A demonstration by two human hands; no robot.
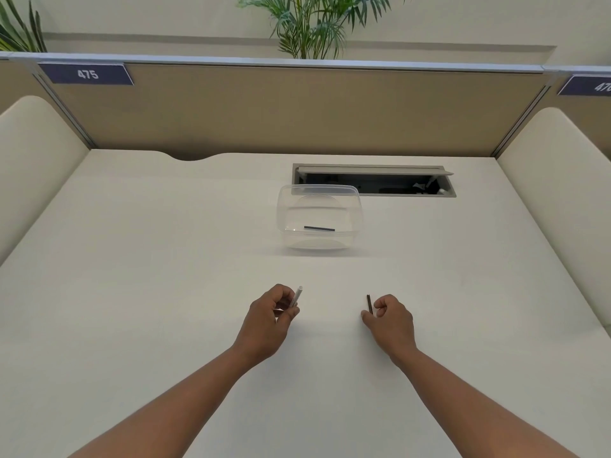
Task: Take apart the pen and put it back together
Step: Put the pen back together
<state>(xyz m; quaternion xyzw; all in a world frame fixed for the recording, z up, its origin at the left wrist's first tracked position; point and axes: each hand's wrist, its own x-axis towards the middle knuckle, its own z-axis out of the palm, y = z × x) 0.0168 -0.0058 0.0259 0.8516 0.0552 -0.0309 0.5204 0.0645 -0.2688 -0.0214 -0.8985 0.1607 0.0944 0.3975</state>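
Left hand (269, 320) has its fingers curled round a white pen barrel (296, 297), whose open end points up and away from the person. Right hand (390, 317) pinches a thin dark pen part (368, 304) between thumb and curled fingers, the piece standing nearly upright; whether it is the refill or some other part cannot be told. Both hands hover low over the near middle of the white table (165, 259), well apart from each other, with bare table between them and both bare forearms reaching in from the bottom edge.

Farther out, past the gap between the hands, a clear plastic container (319, 216) stands on the table with no lid on it. Inside it lies another dark pen piece (319, 228), flat on the bottom and lying crosswise. Nothing stands between the hands and the container.

Just behind the container, and partly hidden by its far rim, is a cable hatch (373, 180) sunk into the table with its lid tilted open, dark inside. A shallow curved notch (190, 157) is cut into the table's far edge to the left. Behind runs a tan divider panel (281, 107) with a blue label reading 475 (86, 74) at its upper left and a second blue label (591, 85) cut off at the right edge. Cream padded side panels (36, 143) flank the table. Green palm leaves (314, 21) rise above the divider.
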